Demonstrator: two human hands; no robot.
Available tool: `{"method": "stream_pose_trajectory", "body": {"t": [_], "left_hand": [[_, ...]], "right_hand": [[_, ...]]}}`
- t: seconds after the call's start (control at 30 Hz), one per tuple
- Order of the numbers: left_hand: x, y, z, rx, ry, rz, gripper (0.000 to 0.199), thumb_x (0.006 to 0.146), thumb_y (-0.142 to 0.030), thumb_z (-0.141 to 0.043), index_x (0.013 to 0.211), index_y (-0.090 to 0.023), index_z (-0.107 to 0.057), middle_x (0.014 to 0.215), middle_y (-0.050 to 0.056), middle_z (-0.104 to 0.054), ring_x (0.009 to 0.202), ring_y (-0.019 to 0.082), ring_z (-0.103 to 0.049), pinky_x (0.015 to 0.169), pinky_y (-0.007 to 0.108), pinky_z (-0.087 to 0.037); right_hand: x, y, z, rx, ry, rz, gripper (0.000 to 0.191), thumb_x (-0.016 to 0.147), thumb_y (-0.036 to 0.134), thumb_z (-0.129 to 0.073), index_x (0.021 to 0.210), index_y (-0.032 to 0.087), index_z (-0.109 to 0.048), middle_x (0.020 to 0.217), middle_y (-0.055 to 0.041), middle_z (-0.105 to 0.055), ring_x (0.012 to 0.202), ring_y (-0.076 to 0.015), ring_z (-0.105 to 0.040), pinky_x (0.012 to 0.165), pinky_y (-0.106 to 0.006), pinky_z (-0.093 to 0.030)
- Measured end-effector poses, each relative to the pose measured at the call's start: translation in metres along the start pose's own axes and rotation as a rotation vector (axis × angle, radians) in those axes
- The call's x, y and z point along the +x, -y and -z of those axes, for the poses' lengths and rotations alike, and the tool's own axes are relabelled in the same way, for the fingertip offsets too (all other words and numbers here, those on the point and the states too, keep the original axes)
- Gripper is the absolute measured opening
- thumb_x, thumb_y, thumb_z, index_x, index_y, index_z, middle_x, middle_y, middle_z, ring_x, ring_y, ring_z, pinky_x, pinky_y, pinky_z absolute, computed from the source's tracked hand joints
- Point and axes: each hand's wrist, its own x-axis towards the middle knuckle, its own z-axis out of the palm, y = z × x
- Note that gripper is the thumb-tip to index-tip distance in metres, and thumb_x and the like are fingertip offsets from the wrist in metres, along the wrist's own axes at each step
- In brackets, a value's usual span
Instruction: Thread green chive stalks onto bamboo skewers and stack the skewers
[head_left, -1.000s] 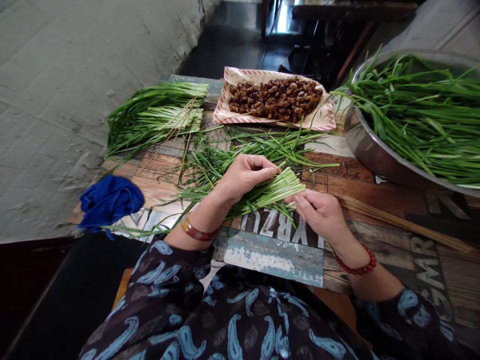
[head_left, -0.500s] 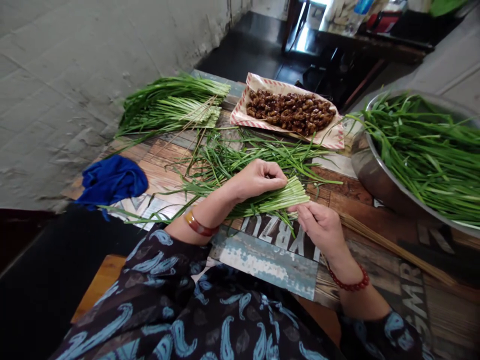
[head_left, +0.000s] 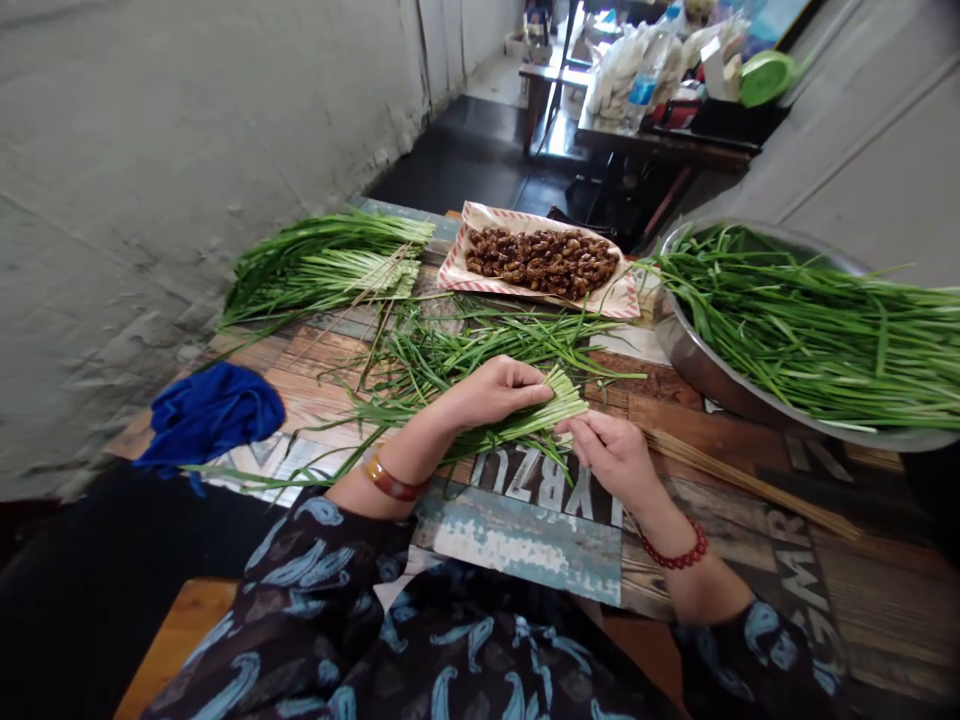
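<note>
My left hand (head_left: pixel 504 388) is closed around a bunch of garlic chives (head_left: pixel 564 402), its pale cut stem ends fanned out to the right. The leaves of this bunch trail leftward under my forearm. At the stem ends, my right hand (head_left: pixel 609 450) is pinched closed, with its fingertips against or just beside the lower stems. A thin stick like a bamboo skewer (head_left: pixel 634 520) shows below the right palm; its front end is hidden by the fingers. Loose chives (head_left: pixel 450 345) lie scattered on the table behind both hands.
Bundled chives with thin skewers across them (head_left: pixel 330 265) lie back left, near a blue cloth (head_left: pixel 214 415). A paper-lined tray (head_left: pixel 453 272) of glossy brown pupa-like pieces stands behind. A metal basin (head_left: pixel 682 345) of chives is at right. More bamboo skewers (head_left: pixel 742 480) lie right of my hand.
The camera view has tilted up, showing more of the room behind and the far table. Both hands keep nearly the same hold at the chive stems.
</note>
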Motion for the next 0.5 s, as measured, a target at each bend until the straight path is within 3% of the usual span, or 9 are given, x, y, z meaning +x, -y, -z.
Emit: {"method": "stream_pose_trajectory", "body": {"t": [0.1, 0.3, 0.4, 0.5], "left_hand": [[0.000, 0.001, -0.002, 0.030, -0.013, 0.037, 0.045, 0.083, -0.046, -0.058, 0.053, -0.015, -0.043, 0.054, -0.005, -0.030, 0.051, 0.006, -0.024, 0.048, 0.023, -0.017], [0.006, -0.011, 0.004, -0.008, -0.105, 0.122, 0.044, 0.079, -0.052, -0.063, 0.060, -0.015, -0.049, 0.056, -0.005, -0.037, 0.051, 0.006, -0.028, 0.049, 0.021, -0.021], [0.010, -0.038, 0.015, 0.063, -0.172, 0.058, 0.046, 0.077, -0.050, -0.067, 0.056, -0.015, -0.047, 0.054, -0.005, -0.035, 0.052, 0.006, -0.026, 0.049, 0.021, -0.020], [0.006, -0.078, 0.027, 0.109, -0.245, -0.086, 0.041, 0.078, -0.045, -0.070, 0.057, -0.014, -0.055, 0.054, -0.004, -0.043, 0.052, 0.006, -0.032, 0.050, 0.019, -0.025]], "right_hand": [[0.006, 0.003, -0.002, -0.003, -0.026, 0.027, 0.037, 0.097, 0.039, -0.045, 0.083, 0.016, -0.070, 0.049, 0.0033, -0.052, 0.046, -0.0108, -0.049, 0.052, -0.024, -0.040], [0.012, 0.007, 0.003, 0.097, -0.030, 0.093, 0.034, 0.095, 0.038, -0.048, 0.087, 0.015, -0.072, 0.050, 0.0040, -0.055, 0.046, -0.0093, -0.050, 0.052, -0.022, -0.041], [0.015, 0.022, 0.016, 0.120, -0.129, 0.105, 0.032, 0.095, 0.037, -0.048, 0.098, 0.015, -0.070, 0.055, 0.0034, -0.059, 0.044, -0.0092, -0.049, 0.047, -0.021, -0.040], [0.024, 0.052, 0.038, -0.035, -0.238, 0.224, 0.029, 0.095, 0.035, -0.048, 0.094, 0.017, -0.072, 0.057, 0.0013, -0.062, 0.051, -0.0118, -0.056, 0.053, -0.023, -0.043]]}}
